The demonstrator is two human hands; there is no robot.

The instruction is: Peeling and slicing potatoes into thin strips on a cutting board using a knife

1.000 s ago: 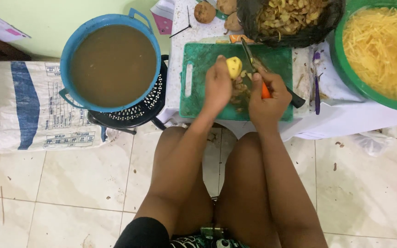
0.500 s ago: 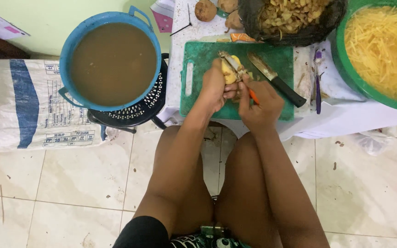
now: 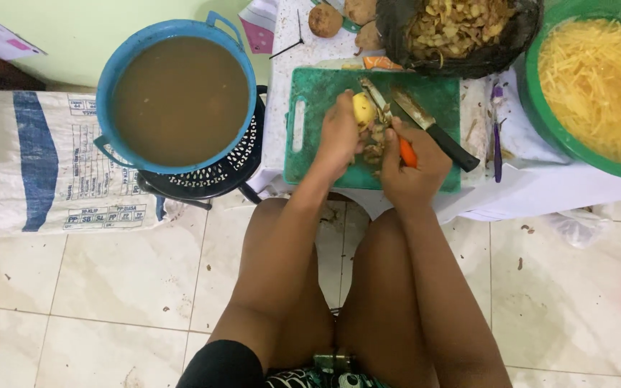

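My left hand [image 3: 339, 136] grips a partly peeled yellow potato [image 3: 363, 109] over a green cutting board [image 3: 325, 86]. Beside it, my right hand [image 3: 415, 169] holds an orange-handled peeler [image 3: 405, 151], whose metal blade rests against the potato. A small heap of brown peelings [image 3: 376, 140] lies on the board between my hands. Just right of my right hand, a black-handled knife [image 3: 436, 133] lies at a slant on the board.
A blue basin of murky brown water [image 3: 180, 97] sits on a black stool at left. A black bag of peelings [image 3: 461, 32] and unpeeled potatoes [image 3: 325, 19] stand behind the board. A green bowl of shredded potato [image 3: 598, 79] is at right. A white sack [image 3: 44, 169] lies on the tiled floor.
Both hands shifted slightly on the board. The potato turned in my left hand and the peeler blade moved along it, with more peel dropping between the hands.
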